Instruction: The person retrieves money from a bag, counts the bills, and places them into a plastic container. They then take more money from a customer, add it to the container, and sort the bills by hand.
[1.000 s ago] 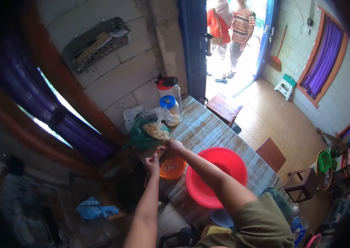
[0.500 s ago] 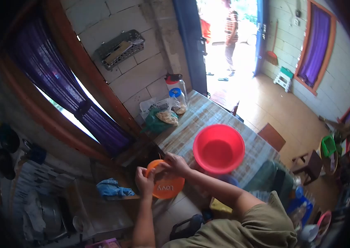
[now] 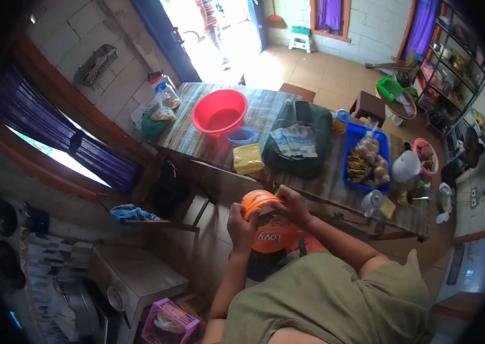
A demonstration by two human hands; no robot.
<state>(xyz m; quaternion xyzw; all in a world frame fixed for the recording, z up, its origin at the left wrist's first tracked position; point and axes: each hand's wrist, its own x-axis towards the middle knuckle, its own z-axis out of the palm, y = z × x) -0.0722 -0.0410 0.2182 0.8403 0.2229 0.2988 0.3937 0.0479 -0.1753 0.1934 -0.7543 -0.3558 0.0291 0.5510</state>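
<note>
Beside a crowded worktop (image 3: pixel 184 127), an orange piece (image 3: pixel 258 198), apparently a lid, is held at its near edge by the left hand (image 3: pixel 241 225) and at its opposite side by the right hand (image 3: pixel 294 206), both grips narrow and closed. Just beneath it, against the body, an orange tub (image 3: pixel 270 242) marked "Lovy" is seen, with something brownish visible between the two. Handling is judged to be under way, not finished: the upper piece is raised at a tilt and is not set down. Whether it is fully free of the tub cannot be told. On the worktop, untouched by either hand, a red basin (image 3: pixel 219 103), a blue bowl (image 3: pixel 243 136) and a yellow pack (image 3: pixel 247 159) are seen.
</note>
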